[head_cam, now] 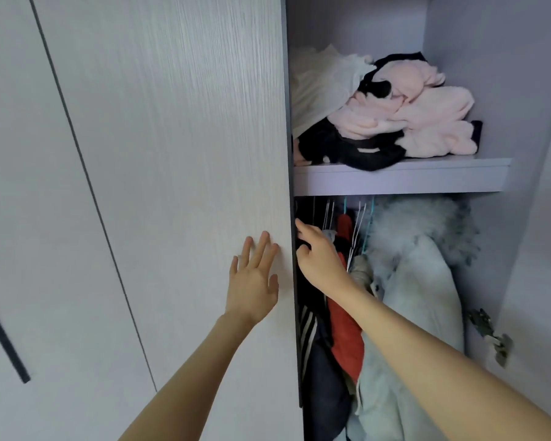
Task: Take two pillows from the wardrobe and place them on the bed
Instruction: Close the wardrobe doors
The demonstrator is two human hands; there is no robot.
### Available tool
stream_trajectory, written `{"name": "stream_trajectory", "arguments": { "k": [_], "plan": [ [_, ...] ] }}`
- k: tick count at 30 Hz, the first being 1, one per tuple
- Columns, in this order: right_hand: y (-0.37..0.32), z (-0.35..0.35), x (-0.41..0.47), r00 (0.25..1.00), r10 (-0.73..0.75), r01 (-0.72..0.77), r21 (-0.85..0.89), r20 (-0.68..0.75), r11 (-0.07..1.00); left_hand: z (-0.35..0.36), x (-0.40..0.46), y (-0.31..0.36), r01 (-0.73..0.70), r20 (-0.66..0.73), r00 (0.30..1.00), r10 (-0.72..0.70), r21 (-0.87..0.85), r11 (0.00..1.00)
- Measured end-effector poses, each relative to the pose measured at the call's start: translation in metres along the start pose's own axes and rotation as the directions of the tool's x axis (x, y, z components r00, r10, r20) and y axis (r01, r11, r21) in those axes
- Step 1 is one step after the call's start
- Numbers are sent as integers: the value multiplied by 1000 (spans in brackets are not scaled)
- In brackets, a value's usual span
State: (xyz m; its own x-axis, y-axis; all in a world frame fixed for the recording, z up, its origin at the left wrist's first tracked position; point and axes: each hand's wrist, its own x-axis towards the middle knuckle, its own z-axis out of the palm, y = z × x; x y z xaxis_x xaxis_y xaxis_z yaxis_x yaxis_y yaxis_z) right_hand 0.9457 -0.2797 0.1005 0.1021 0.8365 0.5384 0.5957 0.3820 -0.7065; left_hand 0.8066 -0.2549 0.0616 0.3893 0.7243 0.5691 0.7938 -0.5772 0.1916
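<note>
A pale wood-grain wardrobe door (172, 154) fills the left and middle of the view, and the compartment to its right stands uncovered. My left hand (253, 278) lies flat on the door's face near its right edge, fingers spread. My right hand (315, 256) curls around that dark door edge (295, 281) from the inside, in front of the hanging clothes. No pillow can be made out; a white cloth bundle (322, 84) lies on the upper shelf, partly behind the door.
The shelf (401, 178) carries a heap of pink and black clothes (420, 116). Below hang a red garment (347, 338), dark striped clothes and a pale fluffy coat (423, 281). A metal hinge (490, 335) sits on the right wall. Another door with a dark handle (4, 338) is far left.
</note>
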Motion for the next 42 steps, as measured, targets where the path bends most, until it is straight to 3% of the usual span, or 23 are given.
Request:
{"name": "stream_trajectory", "arguments": {
  "k": [4, 11, 15, 22, 25, 27, 30, 32, 34, 39, 42],
  "plan": [
    [17, -13, -41, 996, -33, 31, -28, -86, 999, 15, -23, 29, -73, -228, 973, 23, -212, 975],
    [43, -94, -177, 907, 6, -134, -277, -421, 951, 51, -50, 123, -347, -158, 938, 309, -429, 834],
    [27, -147, -253, 796, -59, -259, -428, -603, 866, 62, -71, 202, -471, -119, 855, 504, -584, 661],
    [-7, -210, -353, 596, -318, -416, -622, -737, 663, 58, -117, 318, -561, -133, 677, 724, -729, 391],
    [-7, -231, -373, 475, -337, -560, -575, -813, 597, 53, -129, 342, -539, -158, 657, 737, -782, 313],
    [-5, -238, -374, 429, -217, -588, -453, -877, 670, 50, -132, 348, -523, -168, 657, 735, -803, 285],
    [-1, -232, -368, 476, -9, -499, -279, -879, 820, 48, -129, 342, -497, -152, 668, 728, -819, 286],
    [0, -226, -367, 428, -3, -475, -227, -904, 850, 45, -125, 329, -467, -121, 690, 713, -828, 311],
    [-2, -219, -366, 429, -40, -440, -247, -903, 863, 40, -123, 314, -443, -114, 707, 698, -841, 311],
    [-12, -178, -357, 592, -217, -252, -434, -777, 865, 11, -125, 272, -343, -138, 756, 640, -916, 208],
    [-15, -145, -338, 686, -254, -73, -411, -682, 909, -13, -127, 243, -345, -176, 775, 607, -923, 173]
  ]
}}
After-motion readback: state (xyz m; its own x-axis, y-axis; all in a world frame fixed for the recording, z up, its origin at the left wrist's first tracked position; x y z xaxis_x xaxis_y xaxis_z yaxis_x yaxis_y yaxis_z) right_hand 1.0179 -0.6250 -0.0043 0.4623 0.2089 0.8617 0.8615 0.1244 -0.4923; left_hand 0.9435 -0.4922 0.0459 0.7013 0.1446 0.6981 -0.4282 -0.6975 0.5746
